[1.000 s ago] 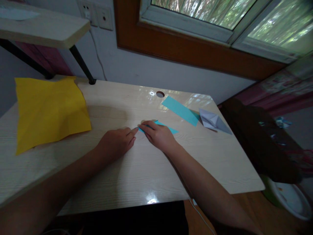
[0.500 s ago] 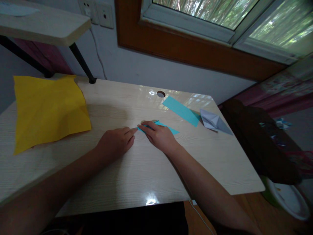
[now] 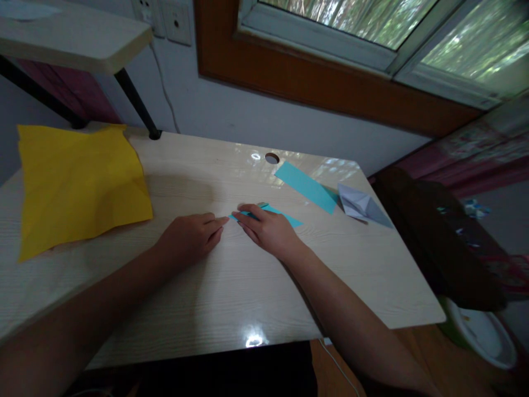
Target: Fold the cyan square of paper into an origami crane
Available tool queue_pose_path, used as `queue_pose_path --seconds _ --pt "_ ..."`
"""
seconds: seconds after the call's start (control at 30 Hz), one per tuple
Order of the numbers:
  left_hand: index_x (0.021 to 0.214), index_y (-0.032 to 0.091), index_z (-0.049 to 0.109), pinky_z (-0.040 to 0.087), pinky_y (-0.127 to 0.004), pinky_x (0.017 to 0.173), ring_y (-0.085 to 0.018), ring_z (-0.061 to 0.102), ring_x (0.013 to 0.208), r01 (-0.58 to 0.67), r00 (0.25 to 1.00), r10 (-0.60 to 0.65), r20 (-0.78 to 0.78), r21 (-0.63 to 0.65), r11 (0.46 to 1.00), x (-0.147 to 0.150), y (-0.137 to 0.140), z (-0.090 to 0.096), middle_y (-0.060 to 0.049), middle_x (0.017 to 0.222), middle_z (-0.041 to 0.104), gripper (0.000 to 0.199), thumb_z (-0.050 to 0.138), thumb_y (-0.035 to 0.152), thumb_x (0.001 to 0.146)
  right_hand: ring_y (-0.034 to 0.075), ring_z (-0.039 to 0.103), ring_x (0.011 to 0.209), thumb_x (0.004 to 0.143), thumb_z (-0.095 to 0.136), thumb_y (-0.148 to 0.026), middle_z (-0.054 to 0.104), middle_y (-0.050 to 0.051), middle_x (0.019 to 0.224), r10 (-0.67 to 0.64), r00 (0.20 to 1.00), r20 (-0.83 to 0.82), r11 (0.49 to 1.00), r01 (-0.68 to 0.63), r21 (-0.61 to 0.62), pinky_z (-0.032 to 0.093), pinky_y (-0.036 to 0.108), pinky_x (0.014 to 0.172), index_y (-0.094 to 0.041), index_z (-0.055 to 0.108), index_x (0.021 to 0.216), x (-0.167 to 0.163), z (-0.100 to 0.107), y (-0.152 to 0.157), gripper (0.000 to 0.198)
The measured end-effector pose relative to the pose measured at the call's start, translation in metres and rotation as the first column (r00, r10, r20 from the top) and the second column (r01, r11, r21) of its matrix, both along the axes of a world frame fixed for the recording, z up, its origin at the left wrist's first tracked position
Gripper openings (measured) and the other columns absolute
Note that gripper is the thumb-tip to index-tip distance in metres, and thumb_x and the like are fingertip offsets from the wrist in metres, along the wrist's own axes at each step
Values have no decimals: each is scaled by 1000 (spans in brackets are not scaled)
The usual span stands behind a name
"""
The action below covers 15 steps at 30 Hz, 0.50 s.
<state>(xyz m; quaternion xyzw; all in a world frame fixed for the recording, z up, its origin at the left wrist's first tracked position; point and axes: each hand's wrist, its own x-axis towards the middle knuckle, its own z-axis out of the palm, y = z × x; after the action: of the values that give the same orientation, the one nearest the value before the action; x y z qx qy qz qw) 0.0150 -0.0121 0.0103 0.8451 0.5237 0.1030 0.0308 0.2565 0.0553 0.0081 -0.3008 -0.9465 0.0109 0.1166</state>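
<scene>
A folded light-blue piece of paper (image 3: 285, 215) lies on the desk, largely covered by my right hand (image 3: 266, 229). The fingers of that hand are stretched out and rest flat across the paper, slightly apart. At the paper's pointed left end is my left hand (image 3: 194, 237), its fingers pressed together with the thumb beneath and the fingertips at the tip. A small dark-blue folded edge shows above my right fingers. Under the hand, the middle of the paper is hidden.
Beyond my right hand lies a light-blue paper strip (image 3: 308, 187), beside a folded white paper shape (image 3: 359, 203). A large creased yellow sheet (image 3: 85, 190) covers the desk's left side. A raised shelf (image 3: 82, 41) stands on black legs. The desk (image 3: 264, 298) has a round hole near its back edge.
My left hand has shifted slightly to the left, and more of the paper's left tip shows. My right hand stays in place on the paper.
</scene>
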Motion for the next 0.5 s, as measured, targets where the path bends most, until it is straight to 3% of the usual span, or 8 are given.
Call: queue_pose_path --seconds 0.3,0.5 --pt "135 20 63 48 -28 62 -19 67 80 46 998 -44 -47 48 998 4 -2 4 -7 93 71 37 46 29 104 20 71 107 108 45 -35 63 8 141 -10 1000 -27 1000 9 -15 60 30 82 -26 61 141 -1 0 0 38" --pt "138 19 61 49 -29 65 -20 68 85 17 998 -15 -68 16 1000 10 -2 4 -9 100 71 39 46 30 104 20 71 108 108 44 -35 62 9 144 -24 1000 -18 999 24 -23 60 30 82 -25 58 144 -3 0 0 40"
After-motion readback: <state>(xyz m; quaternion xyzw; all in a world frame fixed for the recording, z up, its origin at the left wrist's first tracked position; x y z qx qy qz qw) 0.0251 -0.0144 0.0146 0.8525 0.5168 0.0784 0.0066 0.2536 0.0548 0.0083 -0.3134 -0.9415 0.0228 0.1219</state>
